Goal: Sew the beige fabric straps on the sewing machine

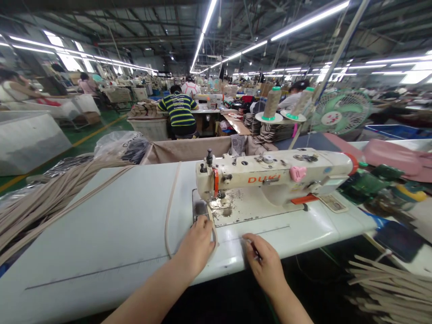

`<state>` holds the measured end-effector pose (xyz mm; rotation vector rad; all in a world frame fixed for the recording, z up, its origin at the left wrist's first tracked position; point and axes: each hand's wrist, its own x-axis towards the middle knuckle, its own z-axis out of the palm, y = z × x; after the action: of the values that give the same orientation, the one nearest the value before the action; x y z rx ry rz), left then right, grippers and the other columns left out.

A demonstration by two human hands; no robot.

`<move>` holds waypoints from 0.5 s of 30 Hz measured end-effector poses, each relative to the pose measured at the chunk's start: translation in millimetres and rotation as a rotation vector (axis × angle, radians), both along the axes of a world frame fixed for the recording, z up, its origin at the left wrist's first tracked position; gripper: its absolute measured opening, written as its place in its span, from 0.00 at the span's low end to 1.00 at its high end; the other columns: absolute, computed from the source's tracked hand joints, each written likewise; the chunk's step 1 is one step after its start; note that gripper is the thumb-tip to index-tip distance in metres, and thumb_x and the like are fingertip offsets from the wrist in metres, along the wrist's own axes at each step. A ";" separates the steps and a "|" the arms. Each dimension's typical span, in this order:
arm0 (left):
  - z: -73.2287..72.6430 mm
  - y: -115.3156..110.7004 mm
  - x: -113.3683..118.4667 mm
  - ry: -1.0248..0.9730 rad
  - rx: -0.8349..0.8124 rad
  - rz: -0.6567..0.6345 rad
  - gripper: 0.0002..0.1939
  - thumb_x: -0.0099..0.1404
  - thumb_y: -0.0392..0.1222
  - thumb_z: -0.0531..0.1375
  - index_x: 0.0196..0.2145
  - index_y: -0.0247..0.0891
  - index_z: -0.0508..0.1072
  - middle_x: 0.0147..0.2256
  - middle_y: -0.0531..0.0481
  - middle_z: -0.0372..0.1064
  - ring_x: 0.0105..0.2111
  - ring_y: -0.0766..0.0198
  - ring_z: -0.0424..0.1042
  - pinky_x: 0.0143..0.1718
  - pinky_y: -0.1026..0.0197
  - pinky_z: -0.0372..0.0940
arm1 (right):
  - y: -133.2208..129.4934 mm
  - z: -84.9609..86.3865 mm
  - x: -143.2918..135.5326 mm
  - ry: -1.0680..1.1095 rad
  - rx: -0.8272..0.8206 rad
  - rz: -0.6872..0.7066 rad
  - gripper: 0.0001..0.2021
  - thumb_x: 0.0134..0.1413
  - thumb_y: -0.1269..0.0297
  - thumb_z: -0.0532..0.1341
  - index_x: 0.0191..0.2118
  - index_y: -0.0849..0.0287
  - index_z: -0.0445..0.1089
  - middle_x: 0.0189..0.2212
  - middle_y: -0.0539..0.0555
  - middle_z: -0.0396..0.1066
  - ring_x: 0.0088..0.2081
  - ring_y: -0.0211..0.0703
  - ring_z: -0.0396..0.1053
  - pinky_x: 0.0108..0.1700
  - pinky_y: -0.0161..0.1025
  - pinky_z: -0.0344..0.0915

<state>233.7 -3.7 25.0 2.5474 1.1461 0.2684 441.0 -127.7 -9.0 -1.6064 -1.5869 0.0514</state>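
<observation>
A white sewing machine [249,180] with orange lettering stands on a pale worktable. My left hand [199,238] is closed on a narrow beige fabric strip [171,202], just in front of the needle area. One part of the strip reaches under the presser foot; another loops leftward over the tabletop and off its far edge. My right hand [265,261] is at the table's front edge, right of my left hand. Its fingers are curled around something small and dark, mostly hidden in the palm.
Long beige strips [50,193] are heaped at the left, and more strips [394,288] hang at the lower right. Two thread cones [272,104] and a green fan [340,112] stand behind the machine. A dark phone-like slab [400,240] lies right. A person in a striped shirt [177,110] sits ahead.
</observation>
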 end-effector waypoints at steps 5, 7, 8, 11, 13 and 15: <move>-23.8 7.4 -5.9 -0.122 0.109 -0.122 0.17 0.65 0.31 0.56 0.52 0.36 0.66 0.55 0.38 0.64 0.56 0.51 0.68 0.62 0.49 0.65 | -48.4 -9.1 33.8 0.159 -0.101 -0.235 0.14 0.70 0.56 0.54 0.44 0.56 0.75 0.39 0.56 0.78 0.40 0.45 0.76 0.45 0.39 0.71; -35.6 11.5 -8.5 -0.136 0.155 -0.145 0.18 0.67 0.32 0.51 0.54 0.35 0.65 0.55 0.37 0.65 0.56 0.50 0.68 0.61 0.46 0.65 | -69.1 -13.8 52.3 0.200 -0.146 -0.390 0.18 0.71 0.52 0.52 0.42 0.57 0.75 0.38 0.56 0.77 0.40 0.44 0.75 0.45 0.38 0.70; -40.8 13.6 -9.8 -0.139 0.181 -0.157 0.16 0.68 0.33 0.50 0.53 0.36 0.66 0.53 0.37 0.66 0.55 0.49 0.69 0.60 0.45 0.66 | -79.8 -15.6 63.1 0.204 -0.159 -0.470 0.21 0.71 0.50 0.50 0.41 0.57 0.75 0.38 0.56 0.77 0.40 0.45 0.75 0.45 0.39 0.70; -50.7 18.9 -13.6 -0.128 0.273 -0.261 0.17 0.70 0.38 0.49 0.52 0.35 0.69 0.52 0.36 0.69 0.54 0.45 0.69 0.61 0.41 0.64 | -113.5 -16.8 101.0 0.180 -0.191 -0.715 0.24 0.70 0.49 0.47 0.42 0.59 0.75 0.34 0.56 0.76 0.37 0.46 0.74 0.43 0.40 0.69; -53.3 20.7 -15.8 -0.119 0.315 -0.311 0.18 0.71 0.40 0.47 0.52 0.33 0.71 0.52 0.35 0.70 0.54 0.43 0.69 0.62 0.40 0.63 | -137.4 -12.5 127.7 0.164 -0.223 -0.890 0.25 0.69 0.50 0.46 0.42 0.61 0.75 0.32 0.57 0.75 0.36 0.47 0.73 0.42 0.41 0.68; -55.3 22.1 -17.4 -0.110 0.338 -0.327 0.19 0.72 0.42 0.46 0.49 0.32 0.72 0.50 0.34 0.71 0.53 0.43 0.69 0.60 0.40 0.64 | -161.4 -3.9 151.7 0.148 -0.268 -1.061 0.23 0.67 0.52 0.47 0.41 0.62 0.75 0.34 0.59 0.76 0.38 0.49 0.72 0.43 0.42 0.67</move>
<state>216.3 18.4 -30.3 2.9152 0.6745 0.5504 592.7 -289.0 -12.8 -2.3999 -0.4796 -0.1872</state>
